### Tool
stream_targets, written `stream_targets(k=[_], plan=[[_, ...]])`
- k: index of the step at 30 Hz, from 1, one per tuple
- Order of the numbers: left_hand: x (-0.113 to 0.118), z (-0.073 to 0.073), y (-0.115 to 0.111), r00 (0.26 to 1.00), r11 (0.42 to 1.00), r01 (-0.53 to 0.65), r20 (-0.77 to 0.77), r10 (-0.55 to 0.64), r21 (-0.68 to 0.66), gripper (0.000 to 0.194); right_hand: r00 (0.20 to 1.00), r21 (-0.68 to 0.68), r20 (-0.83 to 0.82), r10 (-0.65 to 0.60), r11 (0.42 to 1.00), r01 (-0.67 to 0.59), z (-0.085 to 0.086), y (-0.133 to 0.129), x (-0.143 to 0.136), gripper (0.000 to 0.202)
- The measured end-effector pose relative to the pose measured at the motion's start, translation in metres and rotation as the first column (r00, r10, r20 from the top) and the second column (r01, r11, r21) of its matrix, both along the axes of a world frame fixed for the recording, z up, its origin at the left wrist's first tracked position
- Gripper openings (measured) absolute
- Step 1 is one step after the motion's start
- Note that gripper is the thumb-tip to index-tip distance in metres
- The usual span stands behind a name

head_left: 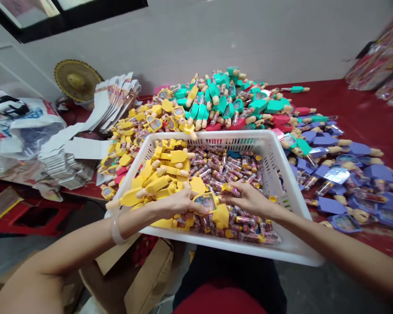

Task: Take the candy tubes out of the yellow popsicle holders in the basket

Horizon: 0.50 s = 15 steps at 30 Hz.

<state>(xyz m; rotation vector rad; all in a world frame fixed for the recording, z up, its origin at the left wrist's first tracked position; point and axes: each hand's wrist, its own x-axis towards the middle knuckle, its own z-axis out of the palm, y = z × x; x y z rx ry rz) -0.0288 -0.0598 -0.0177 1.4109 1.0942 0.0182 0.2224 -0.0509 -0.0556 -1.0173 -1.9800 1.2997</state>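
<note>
My left hand [183, 201] is closed around a yellow plastic toy piece [205, 202] that has a small picture window. Close beside it, my right hand [249, 198] pinches a small clear tube with a yellow cap [231, 189]. Both hands are over a white plastic basket [294, 226]. Yellow toy pieces with beige knobs [157, 183] fill its left side. Many small printed tubes [216, 168] lie in the middle and right. Whether the held tube touches the held toy piece I cannot tell.
Behind the basket, a heap of green toys [221, 102] and yellow toys [127, 131] covers the red table [327, 98]. Purple toys [363, 174] spread at the right. Folded white cards [68, 168] are stacked at the left. An open cardboard box [149, 272] stands below.
</note>
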Motion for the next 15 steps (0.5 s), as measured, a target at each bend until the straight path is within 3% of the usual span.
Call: stream_targets(k=[1, 2, 4, 6, 8, 10, 12, 14, 15], plan=[[0.002, 0.0, -0.001, 0.997, 0.98, 0.048, -0.065, -0.036, 0.191, 0.039, 1.0, -0.082, -0.028, -0.008, 0.997, 0.006, 0.0, 0.0, -0.001, 0.032], [0.003, 0.0, -0.002, 0.986, 0.916, 0.122, -0.156, -0.065, 0.383, 0.039, 0.998, -0.188, -0.057, -0.02, 0.982, 0.009, -0.002, 0.001, -0.003, 0.033], [0.006, -0.002, -0.004, 0.937, 0.71, 0.299, -0.337, -0.093, 0.638, 0.04, 0.991, -0.43, -0.124, -0.053, 0.903, -0.006, -0.006, 0.003, -0.004, 0.037], [0.007, -0.004, -0.005, 0.893, 0.556, 0.426, -0.431, -0.13, 0.714, 0.04, 0.981, -0.617, -0.183, -0.067, 0.785, -0.062, -0.012, 0.004, -0.004, 0.041], [0.006, -0.004, -0.003, 0.887, 0.501, 0.452, -0.43, -0.168, 0.738, 0.038, 0.975, -0.692, -0.216, -0.043, 0.712, -0.122, -0.016, 0.005, -0.004, 0.041], [0.005, 0.001, 0.0, 0.91, 0.554, 0.397, -0.391, -0.135, 0.732, 0.036, 0.975, -0.683, -0.221, 0.004, 0.714, -0.157, -0.014, 0.006, -0.004, 0.039], [0.003, 0.009, 0.003, 0.946, 0.733, 0.267, -0.314, -0.077, 0.626, 0.036, 0.979, -0.598, -0.204, 0.018, 0.789, -0.139, -0.006, 0.006, -0.005, 0.035], [0.003, 0.015, 0.003, 0.987, 0.937, 0.041, -0.162, 0.017, 0.346, 0.035, 0.986, -0.445, -0.167, -0.004, 0.892, -0.072, 0.005, 0.006, -0.006, 0.031], [0.003, 0.016, 0.001, 0.992, 0.977, -0.086, -0.072, 0.101, 0.193, 0.034, 0.99, -0.366, -0.14, -0.014, 0.93, -0.038, 0.009, 0.006, -0.007, 0.029]])
